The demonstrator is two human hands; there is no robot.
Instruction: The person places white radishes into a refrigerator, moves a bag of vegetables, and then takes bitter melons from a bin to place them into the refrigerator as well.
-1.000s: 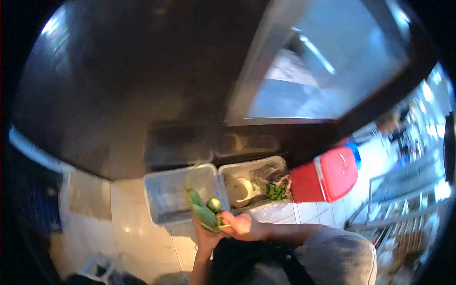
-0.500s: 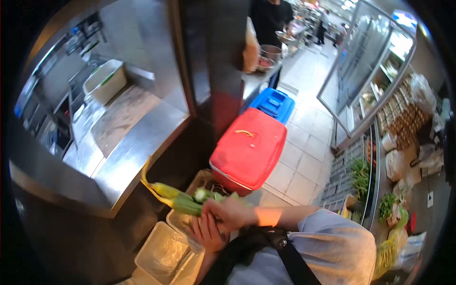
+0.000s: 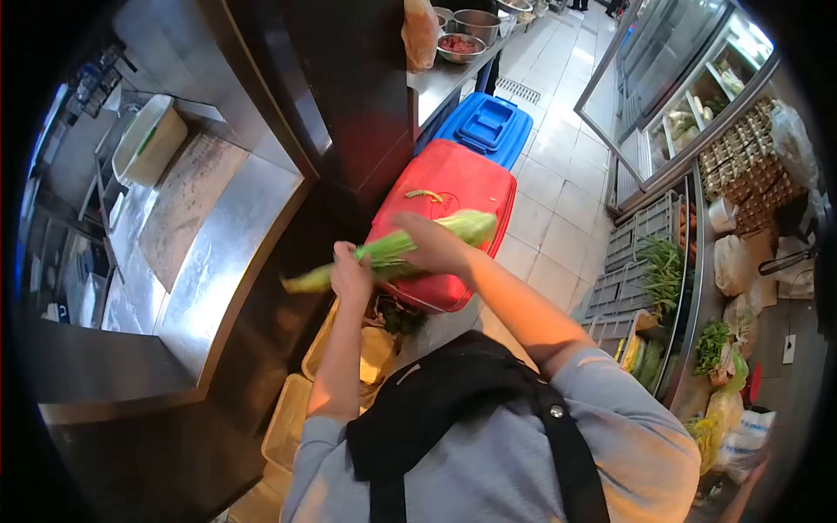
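A long green vegetable [image 3: 471, 228], pale and broad at the right and yellowing at its narrow left tip, lies across both my hands; its exact kind I cannot make out. My left hand [image 3: 350, 275] is closed around its narrower part. Farther right, my right hand [image 3: 429, 244] is wrapped over the thicker part. Beneath the vegetable is the red lid [image 3: 466, 179] of a bin, with a yellowish-green scrap [image 3: 425, 194] on top.
A blue lidded bin [image 3: 488, 126] stands behind the red one. Plastic tubs [image 3: 288, 423] sit low at the left, below a metal counter [image 3: 235, 200]. On the right are grey crates [image 3: 615, 292], greens [image 3: 663, 270], egg trays [image 3: 741, 157] and an open glass-door fridge [image 3: 654, 96].
Both hands and the vegetable have moved forward from near my body to over the red bin. My hands have moved apart along the vegetable. The view has tilted downward.
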